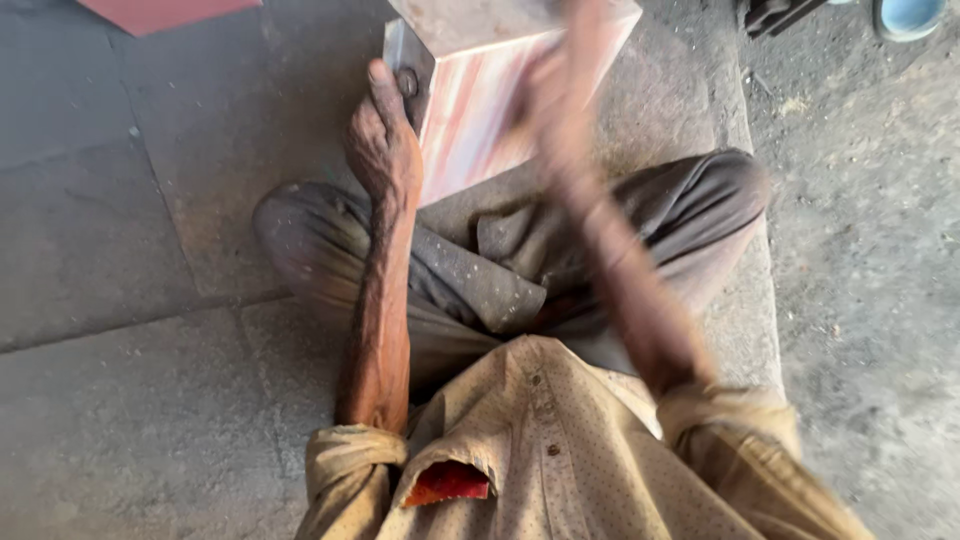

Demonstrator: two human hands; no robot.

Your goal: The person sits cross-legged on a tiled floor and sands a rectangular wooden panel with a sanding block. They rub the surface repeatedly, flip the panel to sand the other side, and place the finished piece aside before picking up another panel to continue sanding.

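Note:
A pale pink, streaked stone block (480, 110) stands on the ground in front of my crossed legs. My left hand (382, 140) rests against the block's left edge and pins a small dark metal tool (408, 82) to it. My right hand (560, 95) is raised in front of the block and smeared by motion blur; it seems closed on something long that runs up out of view, but what it holds cannot be made out.
I sit on a grey stone slab (150, 260) with seams running across it. Rough dusty ground (870, 250) lies to the right. A reddish slab corner (160, 12) shows at top left, a pale blue round object (908, 15) at top right.

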